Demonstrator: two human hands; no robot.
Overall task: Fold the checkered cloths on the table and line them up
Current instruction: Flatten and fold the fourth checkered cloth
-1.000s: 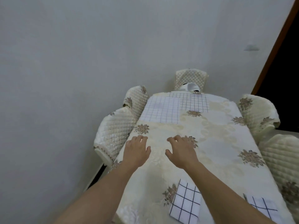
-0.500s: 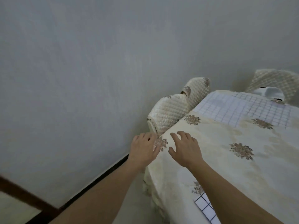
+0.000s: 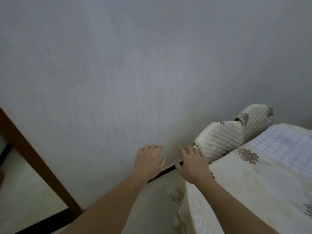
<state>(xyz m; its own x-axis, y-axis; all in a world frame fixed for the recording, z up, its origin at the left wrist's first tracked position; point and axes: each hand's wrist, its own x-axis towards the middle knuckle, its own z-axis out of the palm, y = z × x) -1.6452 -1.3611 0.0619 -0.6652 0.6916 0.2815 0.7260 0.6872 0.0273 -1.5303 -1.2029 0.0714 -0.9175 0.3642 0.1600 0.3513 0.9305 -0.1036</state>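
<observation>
A pale checkered cloth (image 3: 287, 147) lies spread flat on the cream floral tablecloth of the table (image 3: 253, 191), at the right edge of view. My left hand (image 3: 148, 162) hangs in the air left of the table, over the floor and wall, its fingers relaxed and holding nothing. My right hand (image 3: 192, 163) hovers at the table's left edge with spread fingers, also holding nothing. Both hands are well short of the cloth. The dark-lined folded cloths near me are out of view.
Two quilted cream chair backs (image 3: 224, 139) stand against the table's left side, just beyond my right hand. A grey wall (image 3: 135, 73) fills most of the view. A brown door frame (image 3: 38, 166) runs down at the left, above pale floor.
The view has swung far to the left, so the table slid to the right edge and the two folded cloths left the view. Both hands now sit off or at the table's left edge.
</observation>
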